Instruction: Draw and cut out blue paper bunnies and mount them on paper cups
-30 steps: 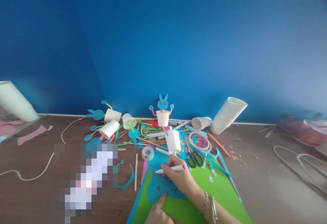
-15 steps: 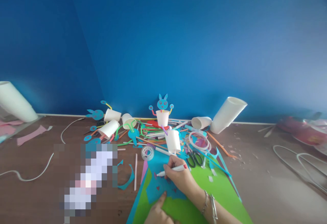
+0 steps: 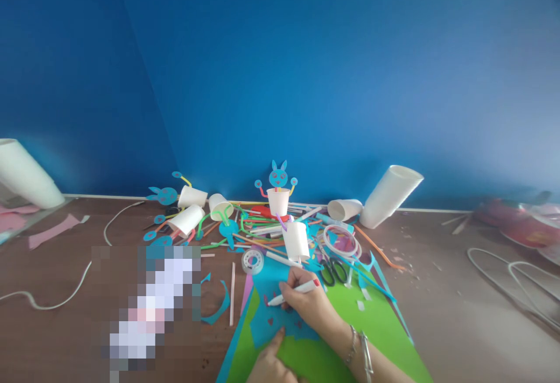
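Note:
My right hand [image 3: 301,292] is closed around a white marker with a red end [image 3: 289,297]. Its tip meets the blue paper [image 3: 265,278] beside a small red mark. Small red hearts [image 3: 270,321] are drawn lower on that sheet. My left hand [image 3: 273,365], partly cut off by the bottom edge, presses a stretched index finger on the blue paper's lower edge. Beneath lies a green sheet [image 3: 371,324]. Just beyond my right hand are a white paper cup [image 3: 296,242], black-handled scissors [image 3: 334,272] and a tape roll [image 3: 252,262].
A cup with a blue rabbit face [image 3: 278,178] stands by the wall. Other cups [image 3: 192,196] lie on their sides at left, among straws and pipe cleaners. A white paper roll [image 3: 391,196] leans at right. A white cable [image 3: 516,281] loops across the table, and a pixelated patch hides the left front.
The marker's tip has shifted slightly down and left on the blue paper, with my right hand following a little. My left hand stays where it was.

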A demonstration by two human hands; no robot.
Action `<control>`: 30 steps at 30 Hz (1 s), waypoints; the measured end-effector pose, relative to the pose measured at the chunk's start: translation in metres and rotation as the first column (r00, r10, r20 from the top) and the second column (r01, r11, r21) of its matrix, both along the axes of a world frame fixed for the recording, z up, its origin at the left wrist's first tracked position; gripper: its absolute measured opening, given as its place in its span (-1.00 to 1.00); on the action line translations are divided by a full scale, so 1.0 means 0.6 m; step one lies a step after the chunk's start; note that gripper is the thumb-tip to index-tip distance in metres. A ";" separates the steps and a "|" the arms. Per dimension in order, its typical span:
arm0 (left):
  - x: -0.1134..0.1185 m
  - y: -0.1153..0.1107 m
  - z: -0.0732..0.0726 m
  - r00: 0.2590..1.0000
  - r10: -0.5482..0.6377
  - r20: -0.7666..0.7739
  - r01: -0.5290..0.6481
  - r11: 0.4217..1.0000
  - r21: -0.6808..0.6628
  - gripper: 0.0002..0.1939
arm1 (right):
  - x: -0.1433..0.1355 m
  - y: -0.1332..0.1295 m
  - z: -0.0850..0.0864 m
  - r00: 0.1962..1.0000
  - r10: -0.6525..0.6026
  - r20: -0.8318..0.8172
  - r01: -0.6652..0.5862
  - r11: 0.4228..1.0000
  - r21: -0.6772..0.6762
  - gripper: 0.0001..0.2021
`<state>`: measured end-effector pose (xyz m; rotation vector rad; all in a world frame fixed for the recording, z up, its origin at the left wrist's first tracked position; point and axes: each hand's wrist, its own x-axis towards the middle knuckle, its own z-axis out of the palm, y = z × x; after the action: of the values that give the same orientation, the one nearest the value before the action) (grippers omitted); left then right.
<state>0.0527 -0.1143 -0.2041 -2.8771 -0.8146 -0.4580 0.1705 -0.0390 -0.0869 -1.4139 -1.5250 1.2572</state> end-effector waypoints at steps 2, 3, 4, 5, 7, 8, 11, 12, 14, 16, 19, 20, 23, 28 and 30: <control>-0.001 0.000 0.002 1.000 -0.009 -0.001 0.009 1.000 0.001 -0.65 | 0.000 0.000 0.001 1.000 -0.008 -0.025 0.008 1.000 0.003 -0.80; -0.001 0.000 0.003 1.000 -0.009 0.002 0.009 1.000 0.005 -0.65 | 0.000 0.001 0.002 0.999 -0.014 -0.031 0.014 1.000 0.003 -0.80; -0.001 0.000 0.005 1.000 -0.004 0.004 0.004 1.000 0.010 -0.65 | -0.001 0.001 0.003 0.999 -0.017 -0.033 0.018 1.000 0.002 -0.80; -0.001 0.000 0.008 1.000 -0.005 0.008 0.005 1.000 0.015 -0.65 | -0.001 0.001 0.003 0.999 -0.020 -0.033 0.020 1.000 0.000 -0.80; -0.001 0.001 0.011 1.000 -0.019 0.013 0.018 1.000 0.022 -0.63 | -0.001 0.001 0.004 0.999 -0.022 -0.029 0.021 1.000 -0.005 -0.79; -0.001 0.001 0.012 1.000 -0.024 0.014 0.024 0.999 0.023 -0.63 | -0.001 0.001 0.004 0.999 -0.022 -0.026 0.022 1.000 -0.004 -0.79; -0.002 0.000 0.007 0.999 -0.032 0.005 0.032 0.999 0.025 -0.64 | -0.002 0.001 0.002 1.000 -0.027 -0.011 0.027 1.000 0.000 -0.80; -0.002 0.000 0.004 0.999 -0.034 0.004 0.034 0.999 0.027 -0.65 | -0.002 0.001 0.001 1.000 -0.027 -0.007 0.027 1.000 0.003 -0.80; -0.003 -0.001 -0.001 0.999 -0.035 0.006 0.035 0.999 0.034 -0.66 | -0.001 0.000 -0.001 1.000 -0.026 0.002 0.026 1.000 0.006 -0.81; -0.003 -0.002 -0.003 1.000 -0.026 0.009 0.026 0.999 0.041 -0.65 | -0.001 0.000 -0.001 1.000 -0.020 0.014 0.020 1.000 -0.001 -0.81; -0.002 -0.002 0.000 1.000 -0.008 0.001 0.008 0.999 0.035 -0.65 | -0.001 -0.001 0.000 1.000 -0.011 0.030 0.011 1.000 -0.011 -0.80; -0.002 -0.002 0.002 1.000 -0.012 -0.004 0.012 0.999 0.030 -0.66 | -0.001 0.000 0.002 1.000 -0.010 0.027 0.010 1.000 -0.010 -0.80; -0.002 -0.001 0.003 1.000 -0.014 -0.023 0.014 1.000 0.012 -0.67 | -0.002 0.000 0.005 1.000 -0.012 -0.004 0.012 1.000 -0.011 -0.79; -0.003 0.000 -0.003 0.999 -0.002 -0.035 0.002 1.000 0.001 -0.66 | -0.002 0.000 0.006 1.000 -0.020 -0.010 0.020 1.000 -0.011 -0.78; -0.003 0.001 0.000 0.999 -0.009 -0.037 0.009 1.000 0.001 -0.67 | -0.002 0.000 0.004 1.000 -0.019 0.000 0.019 1.000 -0.009 -0.79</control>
<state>0.0512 -0.1137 -0.2041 -2.8798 -0.7959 -0.4051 0.1692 -0.0391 -0.0844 -1.4309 -1.5048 1.2537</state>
